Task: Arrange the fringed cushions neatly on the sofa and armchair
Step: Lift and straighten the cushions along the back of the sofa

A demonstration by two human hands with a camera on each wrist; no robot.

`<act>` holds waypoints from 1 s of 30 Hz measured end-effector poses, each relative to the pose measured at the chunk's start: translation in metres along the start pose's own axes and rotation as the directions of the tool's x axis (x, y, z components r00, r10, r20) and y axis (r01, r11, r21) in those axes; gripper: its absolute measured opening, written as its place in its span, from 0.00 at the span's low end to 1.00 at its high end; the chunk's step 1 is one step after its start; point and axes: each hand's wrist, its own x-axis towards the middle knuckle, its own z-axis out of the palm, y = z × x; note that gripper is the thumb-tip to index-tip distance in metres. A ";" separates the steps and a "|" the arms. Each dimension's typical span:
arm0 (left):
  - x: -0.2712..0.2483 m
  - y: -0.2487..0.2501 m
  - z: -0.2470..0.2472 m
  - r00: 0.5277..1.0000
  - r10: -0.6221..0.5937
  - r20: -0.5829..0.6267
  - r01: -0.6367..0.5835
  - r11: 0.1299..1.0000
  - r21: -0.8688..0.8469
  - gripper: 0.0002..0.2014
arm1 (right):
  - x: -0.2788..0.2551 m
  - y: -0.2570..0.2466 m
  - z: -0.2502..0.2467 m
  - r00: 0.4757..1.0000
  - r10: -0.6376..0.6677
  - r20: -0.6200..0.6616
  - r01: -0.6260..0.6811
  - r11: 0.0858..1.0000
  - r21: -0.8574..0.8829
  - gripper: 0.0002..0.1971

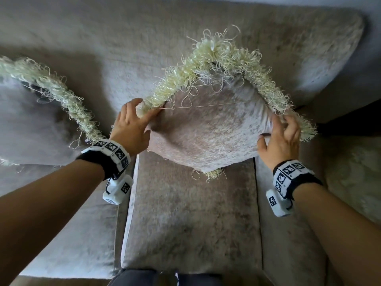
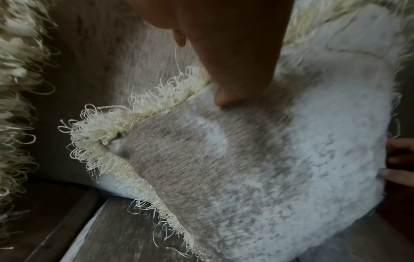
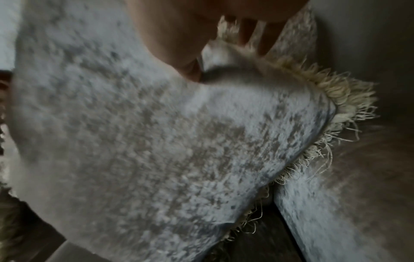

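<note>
At frame centre, the left hand [image 1: 128, 129] and right hand [image 1: 281, 139] pinch opposite corners of the fringed cushion [image 1: 208, 129], apparently to stand it diamond-wise against the sofa back [image 1: 123, 58].

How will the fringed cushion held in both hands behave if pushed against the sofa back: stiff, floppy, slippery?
Probably soft: the fringed cushion dents under the left hand thumb and bunches at the right hand. Likely light, since it's held by its edges. The cream fringe has loose threads that may snag.
</note>
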 end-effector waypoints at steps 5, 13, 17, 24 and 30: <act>-0.013 -0.001 -0.041 0.991 0.045 0.124 -0.039 0.998 -0.049 0.26 | -0.027 -0.029 -0.048 0.990 0.039 0.133 -0.047 0.997 0.059 0.25; -0.024 -0.010 -0.115 0.939 0.103 0.327 0.016 0.940 -0.342 0.16 | -0.066 -0.075 -0.149 0.980 0.102 0.173 -0.141 0.963 0.228 0.11; -0.025 -0.027 -0.155 0.949 0.139 0.284 -0.019 0.922 -0.388 0.14 | -0.083 -0.091 -0.198 0.984 0.149 0.100 -0.167 0.962 0.217 0.09; -0.047 -0.056 -0.196 0.967 0.139 0.216 -0.039 0.911 -0.411 0.12 | -0.103 -0.119 -0.244 0.990 0.133 0.054 -0.141 0.972 0.187 0.09; -0.110 -0.091 -0.225 0.967 0.032 0.251 0.089 0.886 -0.455 0.13 | -0.118 -0.172 -0.247 0.990 0.023 0.136 -0.050 0.979 0.197 0.10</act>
